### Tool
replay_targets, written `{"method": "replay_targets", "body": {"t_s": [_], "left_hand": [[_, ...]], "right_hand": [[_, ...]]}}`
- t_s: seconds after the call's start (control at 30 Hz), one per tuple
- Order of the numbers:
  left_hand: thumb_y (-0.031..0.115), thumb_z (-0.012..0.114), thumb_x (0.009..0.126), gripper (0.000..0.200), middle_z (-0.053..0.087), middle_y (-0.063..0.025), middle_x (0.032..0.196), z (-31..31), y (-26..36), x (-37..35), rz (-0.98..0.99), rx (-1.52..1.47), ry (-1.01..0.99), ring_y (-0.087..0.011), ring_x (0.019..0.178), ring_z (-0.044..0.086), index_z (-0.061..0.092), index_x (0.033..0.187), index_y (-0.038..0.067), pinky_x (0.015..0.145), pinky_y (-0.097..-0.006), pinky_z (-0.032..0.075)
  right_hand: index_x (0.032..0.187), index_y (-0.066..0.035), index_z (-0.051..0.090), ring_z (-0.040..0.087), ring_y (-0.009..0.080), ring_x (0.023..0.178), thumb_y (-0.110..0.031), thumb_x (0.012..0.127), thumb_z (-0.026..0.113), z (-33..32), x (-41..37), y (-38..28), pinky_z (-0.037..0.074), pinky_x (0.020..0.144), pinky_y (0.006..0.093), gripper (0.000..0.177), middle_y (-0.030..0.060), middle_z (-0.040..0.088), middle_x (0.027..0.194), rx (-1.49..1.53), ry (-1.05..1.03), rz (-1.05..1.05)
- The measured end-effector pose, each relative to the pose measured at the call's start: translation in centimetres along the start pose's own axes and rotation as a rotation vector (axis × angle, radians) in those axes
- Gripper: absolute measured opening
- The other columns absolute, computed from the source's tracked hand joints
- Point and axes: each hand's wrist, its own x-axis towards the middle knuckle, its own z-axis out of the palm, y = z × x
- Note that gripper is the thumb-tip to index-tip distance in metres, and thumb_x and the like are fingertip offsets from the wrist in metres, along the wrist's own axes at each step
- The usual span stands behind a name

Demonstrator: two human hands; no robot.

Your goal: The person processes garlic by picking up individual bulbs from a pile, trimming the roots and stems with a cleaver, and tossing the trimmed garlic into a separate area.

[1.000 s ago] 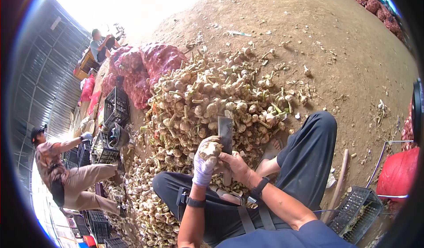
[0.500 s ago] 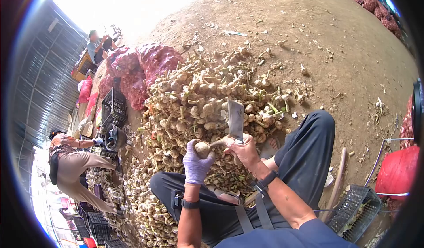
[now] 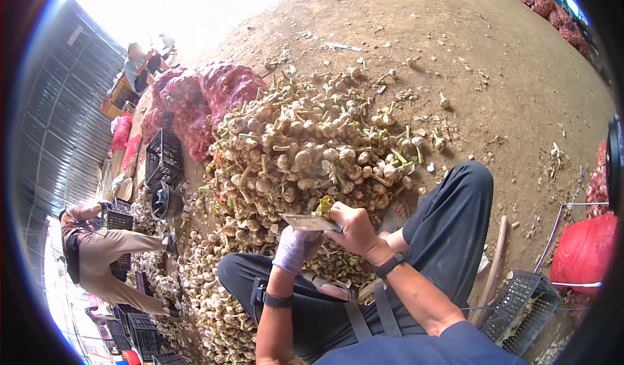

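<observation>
My right hand [image 3: 356, 227] grips a cleaver [image 3: 311, 222] by its handle. The rectangular blade lies nearly level and points left across my left hand. A yellowish-green bit of garlic stem [image 3: 325, 204] shows just above the blade by my right fingers. My left hand [image 3: 296, 250], in a pale purple glove, is closed under the blade around a garlic bulb, which the blade now hides. Beyond both hands rises a heap of untrimmed garlic [image 3: 302, 160] with stems on. To the left, by my knee, lie many trimmed garlic bulbs [image 3: 218, 300].
Pink mesh sacks [image 3: 227, 85] stand behind the heap. On the left, a person [image 3: 107, 248] holds a black crate near a dark bucket [image 3: 166, 202]. Another person [image 3: 140, 66] sits farther back. At right are a wooden stick [image 3: 497, 271], a crate [image 3: 523, 313] and a red sack [image 3: 585, 251].
The cleaver has swung from upright down to level over my left hand, covering the bulb. The person at left has swapped the dark bucket for a black crate; the bucket is on the ground.
</observation>
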Motion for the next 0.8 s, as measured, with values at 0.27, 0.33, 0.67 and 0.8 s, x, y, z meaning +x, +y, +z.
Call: {"method": "replay_targets", "body": {"t_s": [0.27,0.33,0.67,0.8], "left_hand": [[0.028,0.059,0.091,0.024,0.043,0.0027,0.064,0.4,1.8,-1.3,-0.148,-0.109,-0.135,-0.0112,0.045,0.04,0.048,0.074,0.014,0.037,-0.0253,0.026],[0.032,0.06,0.092,0.025,0.046,0.0016,0.063,0.4,1.8,-1.5,-0.14,-0.124,-0.087,-0.0117,0.042,0.04,0.052,0.077,0.014,0.037,-0.0253,0.026],[0.043,0.062,0.098,0.034,0.067,-0.0059,0.082,-14.0,6.4,-8.4,0.393,-0.543,0.012,-0.0074,0.05,0.054,0.064,0.102,0.01,0.036,-0.0179,0.039],[0.041,0.071,0.092,0.035,0.07,-0.0053,0.086,-24.4,3.8,-16.4,0.967,-0.73,0.595,-0.0104,0.059,0.063,0.064,0.105,0.01,0.046,-0.0187,0.052]], "right_hand": [[0.08,-0.004,0.068,0.069,0.0289,0.064,-0.034,0.081,0.073,7.5,-7.7,12.1,0.054,0.058,0.0371,0.03,0.0119,0.069,0.07,-0.156,0.061,0.815],[0.077,-0.003,0.067,0.066,0.023,0.056,-0.027,0.083,0.07,5.8,-5.5,9.3,0.052,0.053,0.0362,0.024,0.0091,0.066,0.064,0.118,0.13,0.874],[0.076,-0.002,0.065,0.054,0.0098,0.045,-0.017,0.087,0.071,7.7,-4.1,8.0,0.053,0.04,0.0277,0.019,-0.0022,0.058,0.063,0.693,0.316,0.963],[0.075,-0.001,0.062,0.051,0.0124,0.043,-0.014,0.086,0.069,8.6,-3.8,7.9,0.054,0.042,0.031,0.018,0.0005,0.054,0.061,0.875,0.348,1.034]]}}
